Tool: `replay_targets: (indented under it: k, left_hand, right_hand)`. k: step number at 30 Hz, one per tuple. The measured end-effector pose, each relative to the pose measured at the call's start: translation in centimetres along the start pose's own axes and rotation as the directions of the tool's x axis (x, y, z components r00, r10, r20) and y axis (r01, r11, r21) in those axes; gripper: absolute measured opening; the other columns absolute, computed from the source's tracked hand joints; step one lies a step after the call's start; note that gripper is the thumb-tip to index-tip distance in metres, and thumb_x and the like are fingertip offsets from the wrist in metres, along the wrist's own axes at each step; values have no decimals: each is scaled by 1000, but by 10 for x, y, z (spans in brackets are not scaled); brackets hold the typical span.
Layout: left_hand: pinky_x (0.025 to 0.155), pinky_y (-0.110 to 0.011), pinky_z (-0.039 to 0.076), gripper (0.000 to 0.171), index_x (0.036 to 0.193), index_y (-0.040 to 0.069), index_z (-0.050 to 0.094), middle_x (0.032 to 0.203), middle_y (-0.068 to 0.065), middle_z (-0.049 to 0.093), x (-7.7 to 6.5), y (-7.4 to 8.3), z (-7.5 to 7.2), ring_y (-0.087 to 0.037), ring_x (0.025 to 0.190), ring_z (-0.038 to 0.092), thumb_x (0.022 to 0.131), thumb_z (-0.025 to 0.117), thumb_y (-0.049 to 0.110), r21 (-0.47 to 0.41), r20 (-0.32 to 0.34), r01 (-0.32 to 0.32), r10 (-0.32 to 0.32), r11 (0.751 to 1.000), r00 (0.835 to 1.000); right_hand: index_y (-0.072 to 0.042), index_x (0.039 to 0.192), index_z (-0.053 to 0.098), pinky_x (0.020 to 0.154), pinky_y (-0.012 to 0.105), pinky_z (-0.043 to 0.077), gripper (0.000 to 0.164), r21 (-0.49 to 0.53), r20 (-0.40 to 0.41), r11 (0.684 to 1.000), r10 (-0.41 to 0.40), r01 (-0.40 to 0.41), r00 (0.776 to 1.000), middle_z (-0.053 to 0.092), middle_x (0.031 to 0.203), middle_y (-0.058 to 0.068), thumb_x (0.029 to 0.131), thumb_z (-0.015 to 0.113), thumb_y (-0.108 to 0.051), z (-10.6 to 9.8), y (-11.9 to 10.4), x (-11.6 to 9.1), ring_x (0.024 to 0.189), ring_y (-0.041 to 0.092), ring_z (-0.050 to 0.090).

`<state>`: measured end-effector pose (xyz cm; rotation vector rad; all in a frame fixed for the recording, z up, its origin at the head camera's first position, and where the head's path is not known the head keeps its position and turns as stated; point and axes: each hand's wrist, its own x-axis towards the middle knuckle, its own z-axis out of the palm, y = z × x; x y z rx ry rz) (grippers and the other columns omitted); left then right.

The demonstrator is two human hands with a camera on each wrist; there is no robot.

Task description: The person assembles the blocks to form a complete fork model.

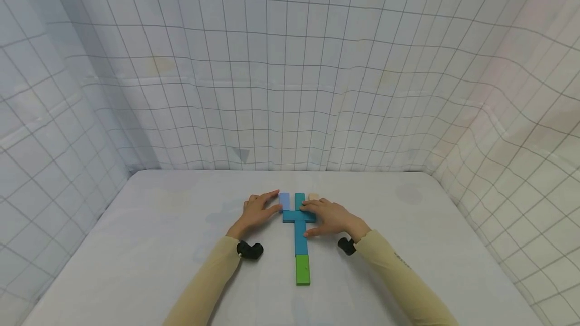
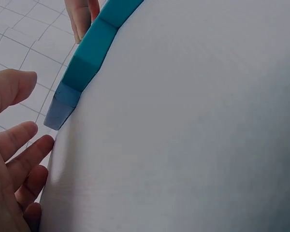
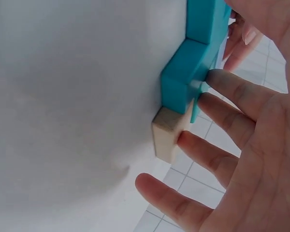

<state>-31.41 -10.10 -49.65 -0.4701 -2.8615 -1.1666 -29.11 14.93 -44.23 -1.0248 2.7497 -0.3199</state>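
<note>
Flat blocks lie on the white table in a cross-like figure. A blue block [image 1: 290, 217] lies crosswise, with another blue block [image 1: 300, 239] running toward me from its middle and a green block [image 1: 302, 269] at the near end. Beyond the crosswise one are a light blue block [image 1: 284, 199] at left, a blue block [image 1: 299, 199] in the middle and a beige block [image 1: 313, 196] at right. My left hand [image 1: 256, 211] is beside the light blue block, fingers spread. My right hand [image 1: 334, 218] covers the right side; in the right wrist view its fingertips [image 3: 184, 138] rest on the beige and blue blocks.
The white tabletop [image 1: 172, 225] spreads to both sides of the blocks. Pale sheets with a dark grid [image 1: 290, 89] hang behind it and at both sides. Each wrist carries a black device, the left one [image 1: 250, 250] close over the table.
</note>
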Motion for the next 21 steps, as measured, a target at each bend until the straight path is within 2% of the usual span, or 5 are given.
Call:
replay_targets:
  k: [7, 14, 18, 21]
  left_hand:
    - [90, -48, 24, 54, 140, 10, 48, 138, -8, 50, -2, 3, -4, -30, 111, 40, 93, 59, 34, -50, -6, -3, 2, 999, 1000]
    - [94, -50, 27, 51, 140, 10, 48, 136, -9, 52, -6, 5, -7, -30, 112, 46, 94, 60, 30, -89, -12, -7, 6, 996, 1000]
    - [95, -53, 27, 52, 140, 11, 49, 136, -10, 51, -8, 6, -9, -32, 115, 46, 94, 60, 32, -95, -21, -15, 13, 995, 1000]
    - [95, -57, 21, 55, 142, 16, 46, 142, -11, 45, -13, 9, -12, -36, 123, 38, 93, 59, 38, -73, -21, -17, 16, 997, 1000]
  right_hand:
    - [-15, 135, 54, 93, 48, 40, 70, -19, -1, 1000, 2, -2, 1000, 44, 141, 3, 78, 73, -51, -7, -5, 3, 125, 29, 40]
    - [-15, 134, 55, 94, 49, 39, 68, -17, -9, 1000, 15, -15, 1000, 45, 141, 2, 79, 72, -51, -5, -2, 4, 126, 27, 41]
    - [-14, 136, 54, 96, 52, 37, 65, -2, -53, 1000, 20, -20, 998, 43, 143, 5, 84, 68, -49, -2, 2, 2, 128, 29, 40]
    - [-12, 139, 50, 98, 54, 34, 65, 32, -129, 999, 30, -26, 991, 39, 146, 8, 86, 66, -48, -2, 5, -3, 130, 31, 39]
